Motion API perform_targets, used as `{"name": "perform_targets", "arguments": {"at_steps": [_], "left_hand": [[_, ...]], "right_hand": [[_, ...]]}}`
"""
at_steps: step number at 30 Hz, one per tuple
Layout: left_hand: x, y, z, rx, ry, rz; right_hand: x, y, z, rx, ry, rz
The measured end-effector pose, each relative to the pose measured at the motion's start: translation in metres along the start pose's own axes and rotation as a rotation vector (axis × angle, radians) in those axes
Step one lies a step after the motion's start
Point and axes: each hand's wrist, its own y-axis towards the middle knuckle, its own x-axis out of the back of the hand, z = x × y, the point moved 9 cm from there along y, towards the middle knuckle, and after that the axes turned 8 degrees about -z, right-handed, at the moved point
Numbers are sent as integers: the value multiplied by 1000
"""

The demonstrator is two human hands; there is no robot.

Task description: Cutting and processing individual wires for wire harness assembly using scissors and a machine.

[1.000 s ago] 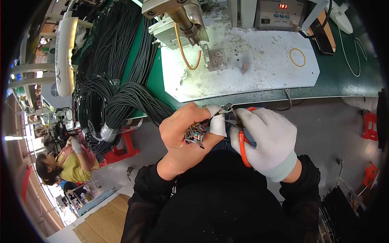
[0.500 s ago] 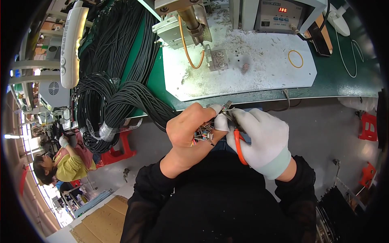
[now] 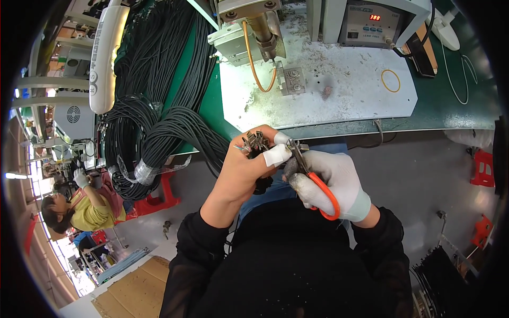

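My left hand, with white covers on its thumb and a fingertip, is closed round a bunch of black cables. Their small metal connector ends stick up out of the fist. Between its thumb and finger it pinches one connector out toward the right. My right hand, in a pale glove, grips orange-handled pliers. Their metal jaws meet that pinched connector; whether they press on it I cannot tell. From the bunch, black cables run up and left onto the bench.
Ahead on the green bench lies a dirty white board under a soldering machine. A control box stands at the back. Coiled cables hang over the left edge. A lamp and a person are farther left.
My left hand has turned so the connector ends now face up on its far side. The pliers have swung round, and their handles show more below my right hand.
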Motion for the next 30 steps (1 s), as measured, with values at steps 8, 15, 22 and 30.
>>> {"name": "perform_targets", "arguments": {"at_steps": [8, 15, 22, 30], "left_hand": [[5, 14, 8, 64, -25, 37], [1, 14, -3, -29, 39, 6], [0, 13, -7, -81, 85, -39], [34, 54, -17, -49, -99, -112]], "right_hand": [[6, 10, 8, 259, -292, -105], [5, 13, -1, -3, -31, 15], [5, 12, 0, 0, -12, -48], [51, 30, 29, 140, -183, -297]]}}
